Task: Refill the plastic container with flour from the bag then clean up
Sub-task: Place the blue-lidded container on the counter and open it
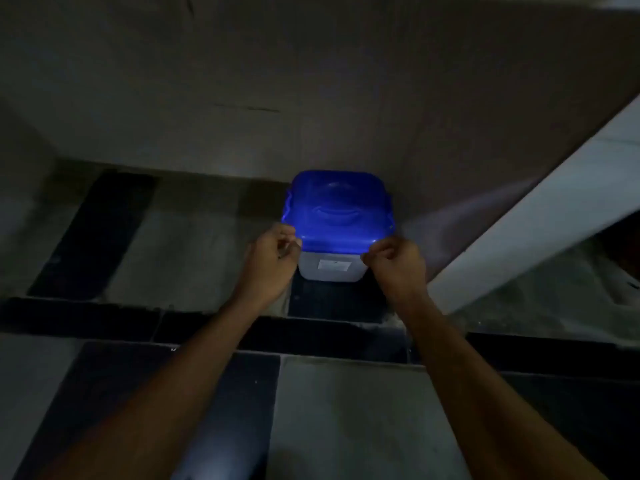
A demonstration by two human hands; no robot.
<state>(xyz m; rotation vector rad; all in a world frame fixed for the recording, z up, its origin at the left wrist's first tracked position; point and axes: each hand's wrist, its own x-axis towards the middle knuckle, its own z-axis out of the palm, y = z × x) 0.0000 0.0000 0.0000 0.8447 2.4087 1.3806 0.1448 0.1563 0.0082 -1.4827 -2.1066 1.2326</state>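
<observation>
A translucent plastic container [330, 270] with a white label stands on the tiled floor against the wall, in dim light. A blue lid [337, 211] with a moulded handle covers it. My left hand [272, 263] pinches the lid's near left corner. At the near right corner my right hand [396, 263] does the same. Both hands have curled fingers touching the lid's front edge. No flour bag is in view.
The floor [346, 410] has dark and pale tiles with a dark raised strip [104, 318] across the middle. A plain wall [277, 98] rises right behind the container. A pale slanted panel [536, 230] runs from the upper right down beside the container.
</observation>
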